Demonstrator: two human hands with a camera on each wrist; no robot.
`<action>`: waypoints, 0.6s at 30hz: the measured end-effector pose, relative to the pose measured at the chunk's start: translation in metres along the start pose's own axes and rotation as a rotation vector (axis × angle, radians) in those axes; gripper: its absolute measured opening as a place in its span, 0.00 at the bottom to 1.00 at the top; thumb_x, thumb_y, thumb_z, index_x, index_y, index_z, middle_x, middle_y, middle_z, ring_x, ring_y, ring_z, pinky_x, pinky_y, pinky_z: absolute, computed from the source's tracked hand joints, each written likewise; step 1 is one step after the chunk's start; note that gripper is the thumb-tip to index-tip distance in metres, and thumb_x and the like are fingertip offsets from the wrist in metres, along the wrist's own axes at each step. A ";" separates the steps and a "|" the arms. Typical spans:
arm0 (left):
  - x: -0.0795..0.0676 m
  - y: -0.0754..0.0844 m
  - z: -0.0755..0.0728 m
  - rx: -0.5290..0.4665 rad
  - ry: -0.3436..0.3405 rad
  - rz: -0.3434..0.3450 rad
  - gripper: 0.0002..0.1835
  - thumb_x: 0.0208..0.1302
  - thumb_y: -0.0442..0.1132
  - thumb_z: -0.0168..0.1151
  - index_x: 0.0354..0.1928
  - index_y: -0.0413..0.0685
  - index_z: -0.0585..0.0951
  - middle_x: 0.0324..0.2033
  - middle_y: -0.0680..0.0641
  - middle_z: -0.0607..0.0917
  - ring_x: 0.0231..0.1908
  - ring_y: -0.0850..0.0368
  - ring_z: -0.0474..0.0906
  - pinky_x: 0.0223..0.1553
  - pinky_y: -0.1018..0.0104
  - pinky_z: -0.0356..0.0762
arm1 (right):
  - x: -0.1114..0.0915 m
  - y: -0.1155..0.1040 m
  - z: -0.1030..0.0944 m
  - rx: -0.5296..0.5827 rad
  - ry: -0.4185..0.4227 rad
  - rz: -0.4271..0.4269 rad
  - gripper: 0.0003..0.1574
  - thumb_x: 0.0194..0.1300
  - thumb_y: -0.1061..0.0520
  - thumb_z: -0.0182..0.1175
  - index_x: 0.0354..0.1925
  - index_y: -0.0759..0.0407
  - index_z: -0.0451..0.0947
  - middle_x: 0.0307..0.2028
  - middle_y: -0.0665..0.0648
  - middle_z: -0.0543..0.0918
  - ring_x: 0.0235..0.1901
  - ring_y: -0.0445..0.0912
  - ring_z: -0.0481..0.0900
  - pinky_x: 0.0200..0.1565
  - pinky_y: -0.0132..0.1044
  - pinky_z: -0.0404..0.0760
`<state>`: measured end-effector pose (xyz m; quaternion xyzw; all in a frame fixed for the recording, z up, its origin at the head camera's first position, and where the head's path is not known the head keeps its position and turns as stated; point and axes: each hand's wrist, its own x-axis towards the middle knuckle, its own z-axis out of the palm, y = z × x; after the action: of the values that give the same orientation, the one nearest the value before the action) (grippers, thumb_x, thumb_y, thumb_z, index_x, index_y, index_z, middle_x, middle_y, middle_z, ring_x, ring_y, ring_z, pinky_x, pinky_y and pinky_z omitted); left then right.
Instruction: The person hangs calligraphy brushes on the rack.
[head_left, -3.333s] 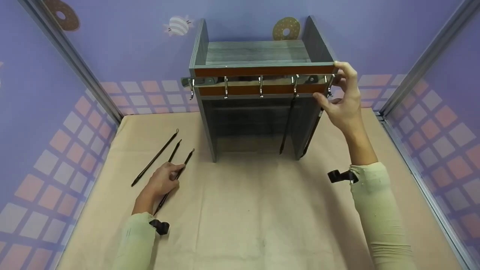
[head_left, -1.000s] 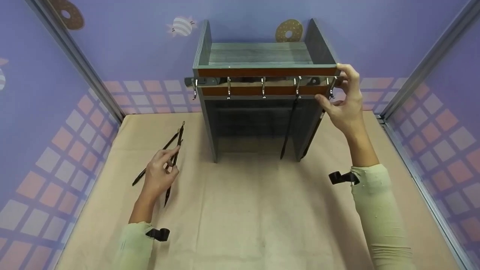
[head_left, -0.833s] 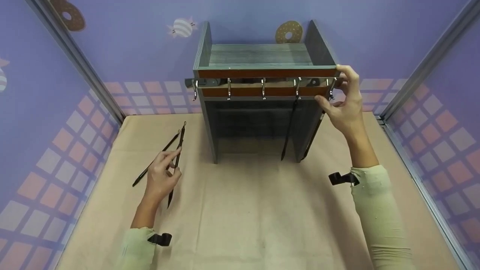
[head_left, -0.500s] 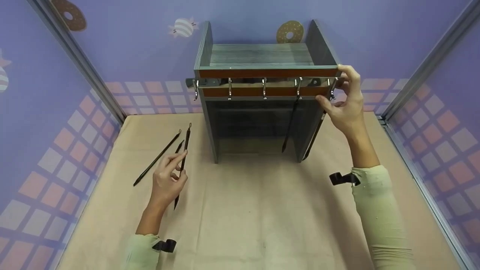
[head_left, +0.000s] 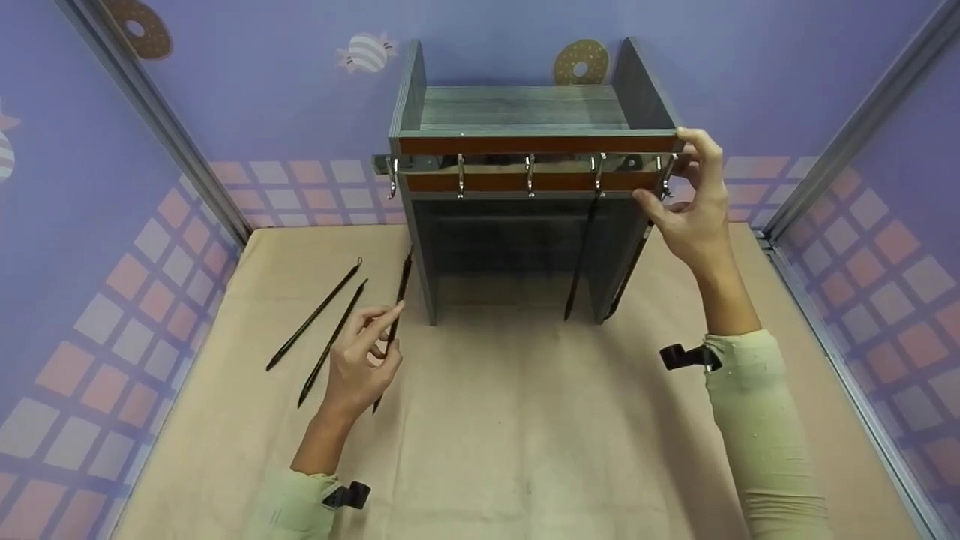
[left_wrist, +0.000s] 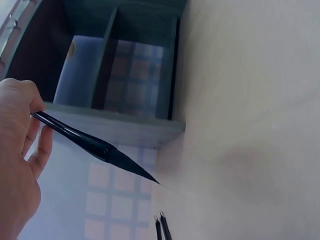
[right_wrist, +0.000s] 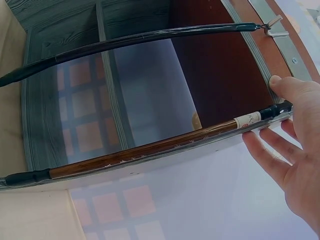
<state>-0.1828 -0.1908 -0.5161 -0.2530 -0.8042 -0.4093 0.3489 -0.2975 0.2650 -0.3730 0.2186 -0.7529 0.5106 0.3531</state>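
My left hand (head_left: 360, 367) pinches a dark calligraphy brush (head_left: 405, 281) by its handle, beside the left panel of a grey wooden shelf (head_left: 517, 109). In the left wrist view, the brush's dark pointed bristles (left_wrist: 132, 165) slant down over the cloth. My right hand (head_left: 694, 210) grips the shelf's front right corner, thumb on the front board and fingers at the side. From the metal hook rail (head_left: 495, 163), a black brush (right_wrist: 160, 36) hangs on one hook. A brown-handled brush (right_wrist: 145, 150) hangs at the right end, its top partly hidden by my right hand.
Two more brushes, one farther left (head_left: 315, 311) and one nearer my left hand (head_left: 334, 341), lie slanted on the beige cloth (head_left: 480, 435). Purple patterned walls (head_left: 247, 90) enclose the table at the back and sides.
My left hand has lifted the rightmost loose brush off the cloth and carried it up and right to the shelf's left panel. My right hand has stayed on the shelf corner.
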 end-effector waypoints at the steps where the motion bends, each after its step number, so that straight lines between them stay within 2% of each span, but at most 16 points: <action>1: 0.001 0.002 0.002 -0.008 -0.003 0.007 0.36 0.56 0.11 0.66 0.67 0.39 0.88 0.53 0.36 0.87 0.32 0.52 0.81 0.29 0.76 0.78 | 0.000 0.000 0.000 -0.004 0.003 -0.006 0.48 0.67 0.66 0.79 0.77 0.64 0.64 0.57 0.44 0.78 0.52 0.43 0.84 0.27 0.18 0.80; 9: 0.009 0.015 0.017 -0.050 -0.034 0.059 0.35 0.58 0.11 0.66 0.67 0.38 0.88 0.53 0.36 0.86 0.34 0.53 0.79 0.29 0.74 0.77 | -0.001 0.001 0.000 0.009 -0.013 -0.010 0.49 0.68 0.67 0.78 0.78 0.64 0.63 0.57 0.44 0.79 0.53 0.44 0.85 0.28 0.18 0.82; 18: 0.018 0.026 0.041 -0.087 -0.047 0.119 0.34 0.58 0.12 0.69 0.67 0.36 0.87 0.53 0.36 0.86 0.35 0.52 0.82 0.27 0.70 0.81 | -0.001 -0.001 -0.001 -0.011 -0.008 -0.002 0.49 0.68 0.66 0.79 0.78 0.63 0.64 0.58 0.44 0.78 0.53 0.43 0.84 0.26 0.18 0.79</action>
<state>-0.1906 -0.1407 -0.5072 -0.3247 -0.7772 -0.4164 0.3421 -0.2964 0.2654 -0.3729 0.2194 -0.7569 0.5053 0.3517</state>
